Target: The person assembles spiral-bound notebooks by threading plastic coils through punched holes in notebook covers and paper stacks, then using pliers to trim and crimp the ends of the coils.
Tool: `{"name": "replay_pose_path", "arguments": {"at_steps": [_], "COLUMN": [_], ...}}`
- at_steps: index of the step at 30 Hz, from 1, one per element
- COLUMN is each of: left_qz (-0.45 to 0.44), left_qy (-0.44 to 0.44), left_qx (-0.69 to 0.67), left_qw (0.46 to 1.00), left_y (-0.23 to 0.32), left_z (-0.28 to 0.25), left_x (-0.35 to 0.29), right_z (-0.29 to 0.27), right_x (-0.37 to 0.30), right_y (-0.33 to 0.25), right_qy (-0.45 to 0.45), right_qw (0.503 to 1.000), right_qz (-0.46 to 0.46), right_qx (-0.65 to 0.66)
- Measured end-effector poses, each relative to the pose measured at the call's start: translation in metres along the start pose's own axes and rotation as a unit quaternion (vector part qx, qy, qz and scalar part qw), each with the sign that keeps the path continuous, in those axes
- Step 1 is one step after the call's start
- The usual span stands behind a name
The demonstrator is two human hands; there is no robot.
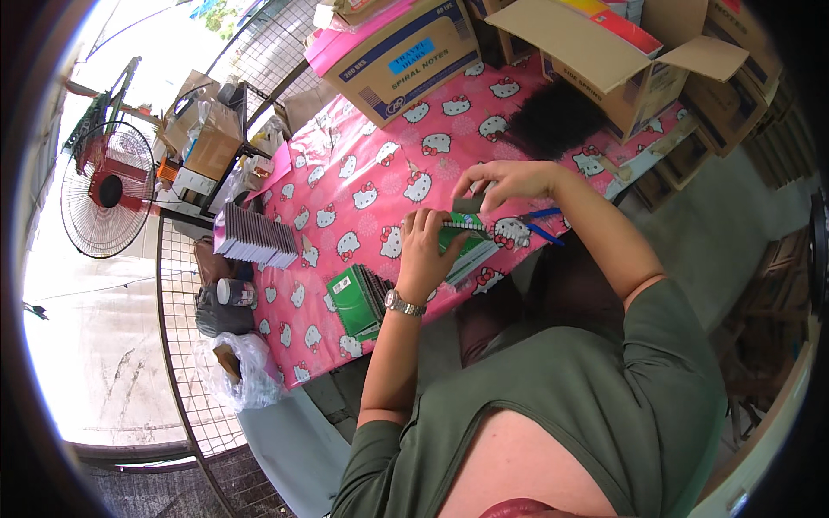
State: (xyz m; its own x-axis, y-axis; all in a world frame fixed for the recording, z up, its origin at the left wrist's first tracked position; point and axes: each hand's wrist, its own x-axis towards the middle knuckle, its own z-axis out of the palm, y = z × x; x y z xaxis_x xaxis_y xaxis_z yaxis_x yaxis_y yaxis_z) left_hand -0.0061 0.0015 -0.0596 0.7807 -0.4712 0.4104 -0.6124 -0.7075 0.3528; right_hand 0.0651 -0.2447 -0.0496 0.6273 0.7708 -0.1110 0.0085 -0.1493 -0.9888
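Near the table's front edge, a small green notebook [471, 248] with a row of holes or coils along its top edge lies under my hands. My left hand [420, 259], with a metal watch at the wrist, grips its left side, thumb on the cover. At its top edge my right hand [515, 181] has thumb and fingers closed on a small dark grey-green piece [469, 205]; its kind is unclear. Blue-handled pliers [544, 229] lie just right of the notebook. To the left, a leaning stack of green notebooks [356, 298] stands by my left wrist.
The pink patterned tablecloth [367, 226] carries a row of upright notebooks [255, 237] at left and a black heap of thin strands [557, 118] at back right. Cardboard boxes [406, 65] stand behind. A fan [105, 190], plastic bag [244, 371] and jar [233, 292] are left.
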Motion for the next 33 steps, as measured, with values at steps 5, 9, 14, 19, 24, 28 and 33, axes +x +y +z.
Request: {"name": "replay_pose_path", "arguments": {"at_steps": [5,9,14,19,24,28,33], "left_qz": [-0.005,-0.017,-0.023,-0.06,-0.079,-0.124,-0.145], "left_qy": [-0.002,0.001,0.009,-0.012,-0.037,-0.042,-0.04], "left_qx": [-0.006,-0.027,-0.066,-0.092,-0.11,-0.181,-0.221], "left_qw": [1.0,0.999,0.998,0.994,0.99,0.975,0.963], "left_y": [0.0,-0.004,-0.019,-0.04,-0.042,-0.043,-0.05], "left_z": [-0.001,-0.001,-0.005,-0.015,-0.017,-0.012,-0.015], "left_x": [0.0,-0.005,-0.005,-0.007,-0.002,-0.003,-0.006], "right_z": [0.007,0.013,0.009,0.015,0.003,0.005,0.012], "right_x": [0.003,0.005,0.021,0.034,0.047,0.054,0.059], "right_y": [-0.001,-0.001,-0.001,-0.006,0.0,-0.001,-0.002], "right_qy": [0.015,-0.07,-0.057,-0.088,-0.055,-0.062,-0.104], "right_qw": [0.983,0.974,0.978,0.952,0.993,0.997,0.953], "right_qz": [-0.028,-0.085,-0.048,-0.083,-0.059,-0.013,-0.097], "right_qx": [-0.18,0.196,0.193,0.281,0.088,0.045,0.267]}}
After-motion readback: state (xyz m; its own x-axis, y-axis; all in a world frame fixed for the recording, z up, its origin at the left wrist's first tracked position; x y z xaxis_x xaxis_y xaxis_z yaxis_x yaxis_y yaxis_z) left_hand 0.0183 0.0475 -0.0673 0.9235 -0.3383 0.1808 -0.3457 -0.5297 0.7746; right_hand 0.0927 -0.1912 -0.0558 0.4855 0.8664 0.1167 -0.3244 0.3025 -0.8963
